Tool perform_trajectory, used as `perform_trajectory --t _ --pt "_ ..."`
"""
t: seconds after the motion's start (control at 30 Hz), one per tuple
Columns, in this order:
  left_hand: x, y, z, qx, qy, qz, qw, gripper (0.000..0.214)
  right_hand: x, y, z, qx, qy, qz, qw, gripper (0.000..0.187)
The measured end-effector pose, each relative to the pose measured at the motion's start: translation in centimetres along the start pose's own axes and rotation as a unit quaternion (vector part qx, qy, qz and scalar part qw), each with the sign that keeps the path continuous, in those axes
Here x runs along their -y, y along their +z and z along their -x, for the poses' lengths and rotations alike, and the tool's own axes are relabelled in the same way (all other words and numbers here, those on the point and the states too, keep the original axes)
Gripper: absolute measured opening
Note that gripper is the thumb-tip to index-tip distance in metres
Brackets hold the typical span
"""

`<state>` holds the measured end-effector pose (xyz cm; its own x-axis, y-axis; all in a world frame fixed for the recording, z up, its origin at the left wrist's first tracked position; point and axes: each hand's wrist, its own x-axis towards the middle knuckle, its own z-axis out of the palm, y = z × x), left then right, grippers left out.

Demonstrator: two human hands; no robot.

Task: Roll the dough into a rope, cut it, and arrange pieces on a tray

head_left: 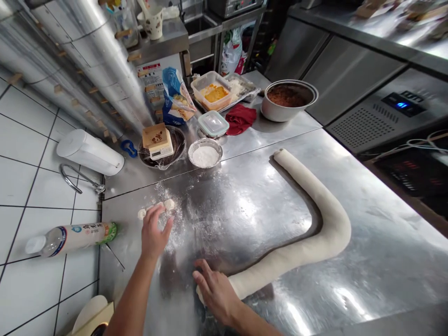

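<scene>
Head view. My left hand lies palm down, fingers loosely spread, closed on nothing. Its fingertips meet the small dough pieces, which sit on the flour dusting just ahead of it. My right hand covers the near end of the dough rope. Whether the fingers close under the dough cannot be determined. From that grip the rope runs out to the right across the steel table, bends, and ends well apart. The flour bowl stands beyond both hands.

Status, as judged: only a few pieces are portioned, and nearly the whole rope is undivided. The work is at an early stage.
</scene>
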<state>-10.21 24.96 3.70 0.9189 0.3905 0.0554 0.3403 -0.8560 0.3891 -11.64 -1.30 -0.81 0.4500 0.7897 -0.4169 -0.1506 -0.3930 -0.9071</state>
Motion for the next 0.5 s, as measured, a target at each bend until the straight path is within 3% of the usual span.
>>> perform_trajectory --t 0.03,0.1,0.17,0.27,0.37,0.43,0.5 --pt "-1.4 -0.3 2.7 0.017 -0.003 0.051 0.999 0.030 -0.7 0.2 0.0 0.015 -0.032 0.028 0.999 0.062" --pt "-3.7 0.2 8.5 0.138 0.026 0.116 0.983 0.026 -2.7 -0.3 0.6 0.036 -0.107 0.111 0.987 0.072" --pt "-5.3 2.4 13.9 0.234 0.083 0.089 0.965 0.046 -5.1 -1.9 1.6 0.037 -0.144 0.230 0.962 0.079" --pt "-7.1 7.1 18.8 0.263 0.110 -0.020 0.958 0.081 -7.5 -5.5 3.1 0.035 -0.107 0.370 0.922 0.070" --pt "-9.0 9.6 18.7 0.328 0.064 -0.079 0.939 0.069 -7.2 -8.7 4.3 0.082 -0.107 0.395 0.909 0.044" --pt "-10.0 8.7 17.0 0.408 0.046 -0.043 0.911 0.052 -5.9 -10.2 5.1 0.105 -0.123 0.365 0.917 0.031" --pt "-10.3 6.4 15.5 0.471 0.043 0.013 0.881 0.042 -4.7 -10.8 5.9 0.115 -0.126 0.327 0.930 0.032"
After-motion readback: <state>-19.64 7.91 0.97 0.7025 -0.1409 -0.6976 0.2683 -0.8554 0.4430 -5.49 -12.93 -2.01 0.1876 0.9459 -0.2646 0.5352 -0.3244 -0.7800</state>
